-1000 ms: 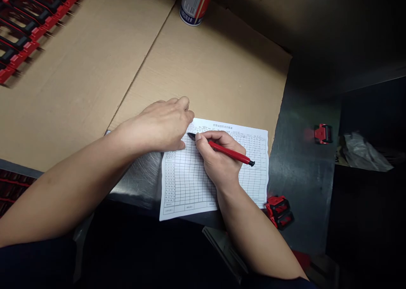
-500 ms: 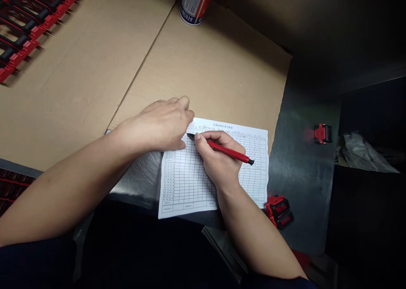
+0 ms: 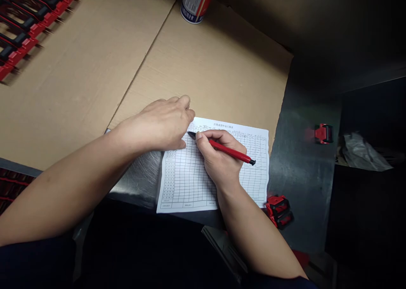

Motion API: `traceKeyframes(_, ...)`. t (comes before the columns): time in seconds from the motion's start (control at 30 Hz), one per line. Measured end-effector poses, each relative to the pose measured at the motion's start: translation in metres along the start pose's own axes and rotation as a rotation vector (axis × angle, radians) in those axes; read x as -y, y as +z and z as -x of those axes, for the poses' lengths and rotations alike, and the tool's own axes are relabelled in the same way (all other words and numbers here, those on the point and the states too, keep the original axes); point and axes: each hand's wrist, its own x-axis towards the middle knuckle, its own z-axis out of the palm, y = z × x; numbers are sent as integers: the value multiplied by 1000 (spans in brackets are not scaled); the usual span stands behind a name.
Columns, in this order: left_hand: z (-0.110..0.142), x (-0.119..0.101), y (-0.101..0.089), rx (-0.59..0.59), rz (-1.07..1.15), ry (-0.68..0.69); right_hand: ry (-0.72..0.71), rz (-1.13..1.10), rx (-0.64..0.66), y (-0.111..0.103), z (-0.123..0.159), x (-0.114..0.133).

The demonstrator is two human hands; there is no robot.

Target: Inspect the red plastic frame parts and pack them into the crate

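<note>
A printed paper form (image 3: 187, 183) with a grid of rows and columns lies over the cardboard's near edge and the metal bench. Curled over its upper left corner, my left hand (image 3: 168, 124) presses the sheet down; its fingertips are partly hidden. My right hand (image 3: 223, 158) is closed around a red pen (image 3: 233, 152) with black ends. The pen's tip touches the form near the top left, just right of my left thumb. Some handwriting shows along the form's header line.
Cardboard (image 3: 222, 73) covers much of the metal bench (image 3: 304, 187). A spray can (image 3: 195, 5) stands at the back. Rows of red-and-black plastic parts (image 3: 28, 22) lie at upper left. Similar parts (image 3: 279, 211) rest right of the form, another (image 3: 323, 133) farther right, beside a clear plastic bag (image 3: 364, 151).
The form's lower left edge has shifted slightly upward and lies a little differently. Both hands and the pen stay almost where they were.
</note>
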Motion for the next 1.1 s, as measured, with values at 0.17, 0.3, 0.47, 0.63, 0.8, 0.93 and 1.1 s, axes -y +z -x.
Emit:
traceKeyframes(0.17,0,0,0,3,-6,-6,-12,-17,8,1,0,0)
traceKeyframes(0.3,-1,0,0,-3,2,-6,4,-22,5,1,0,0)
traceKeyframes(0.47,0,0,1,-6,1,1,32,-72,-37,2,0,-1)
traceKeyframes(0.63,1,0,0,-13,-4,6,71,-201,-55,3,-3,-8)
traceKeyframes(0.8,3,-2,-4,-9,-12,0,39,-285,-61,3,-1,-7)
traceKeyframes(0.93,4,-3,-5,4,-18,-11,-153,-257,-107,0,5,-7)
traceKeyframes(1.1,2,-2,-2,-12,-21,-49,-528,-56,-103,-9,4,-17)
